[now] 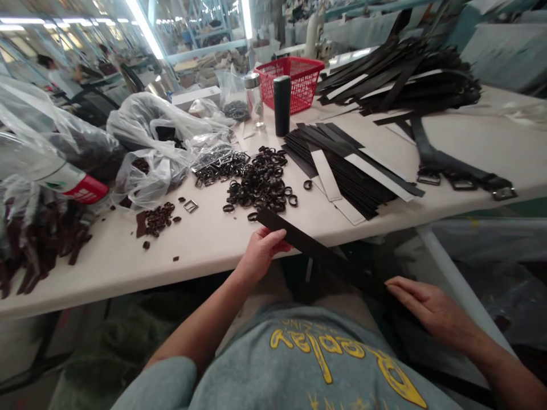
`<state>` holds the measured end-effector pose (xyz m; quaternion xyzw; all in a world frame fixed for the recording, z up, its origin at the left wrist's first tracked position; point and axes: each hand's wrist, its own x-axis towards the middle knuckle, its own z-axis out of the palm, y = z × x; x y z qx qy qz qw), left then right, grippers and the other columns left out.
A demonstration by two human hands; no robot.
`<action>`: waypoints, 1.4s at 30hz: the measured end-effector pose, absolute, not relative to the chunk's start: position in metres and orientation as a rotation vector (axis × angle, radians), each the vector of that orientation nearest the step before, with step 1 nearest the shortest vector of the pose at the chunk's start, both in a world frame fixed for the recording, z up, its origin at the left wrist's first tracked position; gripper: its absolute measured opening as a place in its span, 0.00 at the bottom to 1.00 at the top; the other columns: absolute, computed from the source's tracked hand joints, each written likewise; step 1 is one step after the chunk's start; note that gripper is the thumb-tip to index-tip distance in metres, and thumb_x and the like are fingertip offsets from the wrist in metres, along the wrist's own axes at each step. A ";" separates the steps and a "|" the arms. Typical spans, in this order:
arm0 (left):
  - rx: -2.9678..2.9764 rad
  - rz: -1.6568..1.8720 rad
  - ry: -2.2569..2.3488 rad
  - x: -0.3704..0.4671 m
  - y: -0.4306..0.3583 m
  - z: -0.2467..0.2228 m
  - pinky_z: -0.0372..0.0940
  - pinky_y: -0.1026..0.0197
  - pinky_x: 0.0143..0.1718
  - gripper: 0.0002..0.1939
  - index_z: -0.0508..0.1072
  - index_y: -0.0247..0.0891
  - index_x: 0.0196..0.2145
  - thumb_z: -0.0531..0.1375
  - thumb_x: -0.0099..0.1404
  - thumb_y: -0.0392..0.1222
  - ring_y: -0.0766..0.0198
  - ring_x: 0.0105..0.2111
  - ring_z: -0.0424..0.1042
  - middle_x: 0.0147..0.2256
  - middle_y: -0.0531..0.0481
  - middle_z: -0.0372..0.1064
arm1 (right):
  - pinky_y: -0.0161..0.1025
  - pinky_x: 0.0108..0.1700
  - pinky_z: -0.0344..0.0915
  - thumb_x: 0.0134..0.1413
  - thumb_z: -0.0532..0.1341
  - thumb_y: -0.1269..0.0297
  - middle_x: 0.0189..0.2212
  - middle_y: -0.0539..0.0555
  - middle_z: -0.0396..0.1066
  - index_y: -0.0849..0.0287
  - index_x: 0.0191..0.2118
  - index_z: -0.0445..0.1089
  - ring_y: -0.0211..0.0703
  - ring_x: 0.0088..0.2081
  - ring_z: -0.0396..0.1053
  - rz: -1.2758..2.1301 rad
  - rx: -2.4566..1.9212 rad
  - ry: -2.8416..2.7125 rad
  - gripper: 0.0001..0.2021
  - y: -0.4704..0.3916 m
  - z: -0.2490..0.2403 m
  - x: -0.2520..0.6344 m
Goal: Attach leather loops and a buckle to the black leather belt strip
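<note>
A dark strap (325, 254) stretches across my lap, just off the table's front edge. Near its squared end, my left hand (265, 246) pinches it between thumb and fingers. My right hand (421, 302) grips the same strap farther along, and beyond that hand its length runs down out of clear sight. Past the left hand lies a heap of black belt loops (260, 179). Beside it is a pile of metal buckles (220, 165). A stack of black straps (342, 171) with white strips on top rests ahead of my hands.
A red basket (294, 80), a black bottle (281, 105) and a glass jar (255, 102) stand behind the heaps. Plastic bags (149, 125) crowd the left. Finished-looking belts with buckles (453, 165) and a big strap pile (401, 80) lie right. Small brown pieces (159, 221) sit near the front.
</note>
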<state>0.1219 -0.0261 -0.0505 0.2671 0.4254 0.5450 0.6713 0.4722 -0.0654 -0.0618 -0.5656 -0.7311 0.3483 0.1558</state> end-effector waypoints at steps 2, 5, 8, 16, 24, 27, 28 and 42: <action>0.599 1.160 0.970 0.117 -0.038 -0.052 0.68 0.63 0.29 0.17 0.76 0.31 0.31 0.71 0.50 0.48 0.61 0.27 0.76 0.28 0.45 0.77 | 0.46 0.30 0.70 0.57 0.55 0.44 0.27 0.53 0.76 0.49 0.31 0.75 0.53 0.28 0.74 0.956 -1.656 -2.118 0.18 -0.060 -0.065 0.472; 0.530 1.067 0.960 0.123 -0.056 -0.056 0.70 0.62 0.30 0.18 0.77 0.29 0.32 0.70 0.52 0.49 0.57 0.29 0.78 0.29 0.42 0.78 | 0.52 0.42 0.72 0.58 0.57 0.46 0.40 0.57 0.78 0.48 0.42 0.75 0.59 0.40 0.75 0.690 -1.644 -2.021 0.16 -0.057 -0.065 0.445; 0.418 1.036 0.941 0.138 -0.071 -0.062 0.71 0.60 0.33 0.19 0.77 0.29 0.34 0.69 0.53 0.49 0.56 0.31 0.79 0.31 0.42 0.78 | 0.55 0.56 0.67 0.61 0.59 0.47 0.52 0.58 0.73 0.51 0.54 0.70 0.58 0.52 0.71 0.534 -1.454 -2.007 0.21 -0.062 -0.060 0.392; 0.283 1.050 0.826 0.159 -0.085 -0.073 0.74 0.52 0.43 0.17 0.73 0.32 0.28 0.72 0.50 0.48 0.57 0.30 0.78 0.24 0.48 0.75 | 0.46 0.52 0.68 0.66 0.60 0.56 0.45 0.58 0.77 0.60 0.50 0.72 0.51 0.47 0.74 0.220 -1.158 -2.172 0.15 -0.062 -0.060 0.305; 0.266 1.066 0.904 0.142 -0.086 -0.078 0.73 0.64 0.33 0.19 0.76 0.32 0.34 0.73 0.50 0.48 0.63 0.28 0.77 0.30 0.48 0.78 | 0.43 0.43 0.67 0.65 0.62 0.58 0.39 0.58 0.77 0.66 0.47 0.73 0.49 0.39 0.74 0.081 -1.081 -2.276 0.15 -0.065 -0.071 0.318; 0.269 1.057 0.908 0.139 -0.086 -0.080 0.73 0.63 0.34 0.19 0.76 0.33 0.33 0.74 0.49 0.49 0.64 0.28 0.77 0.29 0.48 0.77 | 0.42 0.41 0.66 0.65 0.62 0.58 0.37 0.57 0.77 0.66 0.45 0.73 0.48 0.37 0.74 0.091 -1.072 -2.303 0.14 -0.067 -0.077 0.317; 0.274 1.053 0.907 0.139 -0.087 -0.080 0.73 0.62 0.35 0.20 0.77 0.32 0.33 0.74 0.50 0.49 0.64 0.29 0.77 0.30 0.48 0.78 | 0.42 0.39 0.65 0.65 0.62 0.59 0.36 0.57 0.77 0.66 0.44 0.73 0.47 0.35 0.73 0.098 -1.070 -2.310 0.13 -0.068 -0.079 0.316; 1.923 1.114 1.205 0.119 -0.082 -0.093 0.69 0.53 0.52 0.07 0.78 0.40 0.42 0.62 0.67 0.39 0.58 0.47 0.75 0.45 0.44 0.78 | 0.39 0.33 0.57 0.69 0.56 0.67 0.25 0.52 0.70 0.62 0.32 0.72 0.42 0.28 0.68 0.083 -1.005 -2.453 0.13 -0.069 -0.077 0.316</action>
